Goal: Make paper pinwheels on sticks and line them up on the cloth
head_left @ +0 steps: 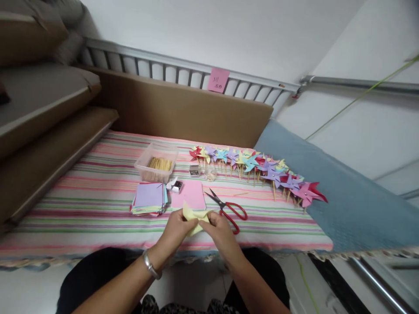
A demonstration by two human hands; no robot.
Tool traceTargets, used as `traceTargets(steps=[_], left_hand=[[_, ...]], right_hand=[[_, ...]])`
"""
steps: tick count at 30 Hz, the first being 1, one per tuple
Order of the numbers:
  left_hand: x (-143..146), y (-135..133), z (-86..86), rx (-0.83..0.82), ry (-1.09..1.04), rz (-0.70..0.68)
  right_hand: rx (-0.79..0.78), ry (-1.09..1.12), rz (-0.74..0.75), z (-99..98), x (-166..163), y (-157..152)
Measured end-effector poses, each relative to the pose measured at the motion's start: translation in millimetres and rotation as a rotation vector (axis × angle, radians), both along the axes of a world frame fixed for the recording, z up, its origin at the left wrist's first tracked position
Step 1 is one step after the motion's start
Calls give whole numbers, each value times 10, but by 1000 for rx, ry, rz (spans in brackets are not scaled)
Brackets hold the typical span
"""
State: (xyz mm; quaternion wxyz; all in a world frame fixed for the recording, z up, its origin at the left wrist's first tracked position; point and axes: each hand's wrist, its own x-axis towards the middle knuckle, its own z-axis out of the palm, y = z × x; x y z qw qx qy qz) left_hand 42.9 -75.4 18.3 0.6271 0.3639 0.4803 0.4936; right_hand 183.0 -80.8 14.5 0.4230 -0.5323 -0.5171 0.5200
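Note:
A yellow sheet of paper [195, 214], its corners curled inward, is held up near the front edge of the striped cloth. My left hand [178, 226] pinches its left side, and my right hand [216, 227] pinches the right, both thumbs meeting near the middle. Whether a pin sits under the thumbs I cannot tell. Red-handled scissors [225, 206] lie partly spread just beyond my right hand. Behind the paper rests a flat pink sheet [193, 195]. A stack of coloured paper squares [149, 196], purple on top, sits to the left.
A clear plastic box [144, 163] holds thin wooden sticks. Small open boxes [176, 186] and a little clear container [210, 174] stand nearby. Finished paper pinwheels [250, 163] fill the right side. Cardboard [176, 109] leans along the back rail; a loose stick [240, 194] lies near the scissors.

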Motion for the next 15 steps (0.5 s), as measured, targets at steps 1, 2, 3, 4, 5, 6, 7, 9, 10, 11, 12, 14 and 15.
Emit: traceTargets(steps=[1,2,3,4,5,6,7,9,10,11,12,14,15], left_hand=[[-53,115,62,24,-3,-6],[-125,232,130,29,-14,19],[-217,348,200,24,-40,57],[-325,460,268,56,-84,98],[-447,564,331,88,-142,150],[-576,656,384,134,-207,214],[-706,733,422,179,-263,250],[-945,834,449,235,-349,320],[-1045,860,436,250,-371,343],[-1128,872,405,253,-382,368],[-1195,875,362,241,-380,393],[-1287,865,251,178,-358,451],[-1318,858,194,136,-346,470]], right_hand=[[22,19,-5,48,14,65],[45,40,-17,94,31,133],[68,48,-35,135,47,208],[85,26,-54,165,58,292],[102,-38,-65,182,58,387],[124,-157,-57,182,43,494],[151,-322,-29,166,12,612],[242,-744,43,93,-102,868],[263,-830,70,44,-182,998],[275,-887,99,-5,-272,1124],[284,-940,129,-51,-366,1242],[283,-1034,194,-121,-553,1444],[276,-1089,229,-144,-636,1526]])
